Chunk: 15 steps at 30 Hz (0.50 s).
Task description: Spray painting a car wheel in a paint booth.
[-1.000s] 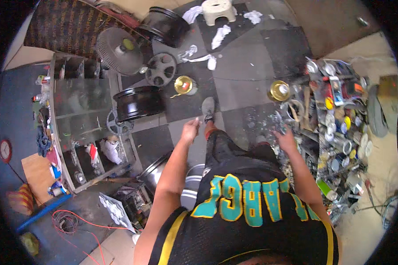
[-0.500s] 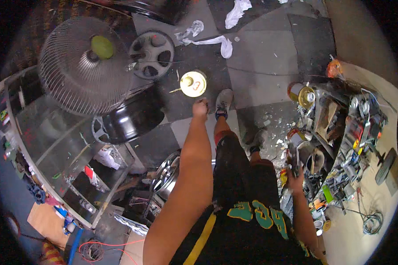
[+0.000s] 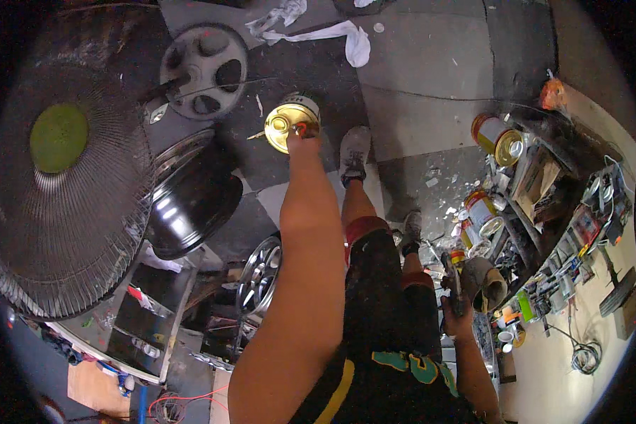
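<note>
My left hand [image 3: 304, 143] reaches down to a metal can [image 3: 281, 120] on the floor. The can has a shiny gold lid with a round raised cap and a red mark. My fingers look closed at the lid's near edge, over part of that mark; their exact hold is partly hidden. Beyond the lid a strip of the can's printed side shows. At my right side, my right hand [image 3: 459, 319] grips a long dark tool [image 3: 451, 283], whose kind I cannot make out. My left shoe [image 3: 355, 150] stands close to the can.
A large fan [image 3: 60, 138] stands at left. Beside it are a black wheel rim [image 3: 194, 205], a grey wheel cover [image 3: 205, 71] and a spoked rim [image 3: 261, 272]. White cloth [image 3: 357, 44] lies on the floor ahead. Tins [image 3: 498, 140] and a cluttered bench [image 3: 544, 275] fill the right.
My left hand has moved from just short of the can onto its lid. The view has shifted, bringing the fan closer. My right hand keeps holding the dark tool.
</note>
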{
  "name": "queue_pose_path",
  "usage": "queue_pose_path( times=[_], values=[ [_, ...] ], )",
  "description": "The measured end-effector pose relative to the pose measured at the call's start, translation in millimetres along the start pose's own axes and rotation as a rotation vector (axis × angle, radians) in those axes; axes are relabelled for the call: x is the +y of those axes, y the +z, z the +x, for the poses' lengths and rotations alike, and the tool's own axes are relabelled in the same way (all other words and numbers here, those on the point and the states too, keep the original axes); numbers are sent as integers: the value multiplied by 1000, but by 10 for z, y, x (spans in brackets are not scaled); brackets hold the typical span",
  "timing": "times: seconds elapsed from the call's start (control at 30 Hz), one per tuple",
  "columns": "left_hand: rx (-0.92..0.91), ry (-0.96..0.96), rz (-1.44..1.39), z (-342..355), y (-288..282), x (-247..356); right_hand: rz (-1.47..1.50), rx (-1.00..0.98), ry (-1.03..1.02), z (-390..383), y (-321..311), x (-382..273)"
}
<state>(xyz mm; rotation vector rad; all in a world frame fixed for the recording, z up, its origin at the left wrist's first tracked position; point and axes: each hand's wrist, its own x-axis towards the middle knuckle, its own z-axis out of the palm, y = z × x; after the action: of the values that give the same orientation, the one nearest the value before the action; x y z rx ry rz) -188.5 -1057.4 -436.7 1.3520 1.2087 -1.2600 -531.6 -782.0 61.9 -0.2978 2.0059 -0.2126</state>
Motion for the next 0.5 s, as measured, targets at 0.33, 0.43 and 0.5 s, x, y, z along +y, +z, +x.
queue_pose_path(
  times=[0.33,0.43,0.5],
  values=[
    [-451,-413,-413,436,24,95,-431,-51,-40,37,299,219],
    [-310,-243,-299,501,192,866,-254,-119,161,140,631,-780],
    [-219,-115,-128,349,193,562,-307,-15,-40,152,634,-525]
  ],
)
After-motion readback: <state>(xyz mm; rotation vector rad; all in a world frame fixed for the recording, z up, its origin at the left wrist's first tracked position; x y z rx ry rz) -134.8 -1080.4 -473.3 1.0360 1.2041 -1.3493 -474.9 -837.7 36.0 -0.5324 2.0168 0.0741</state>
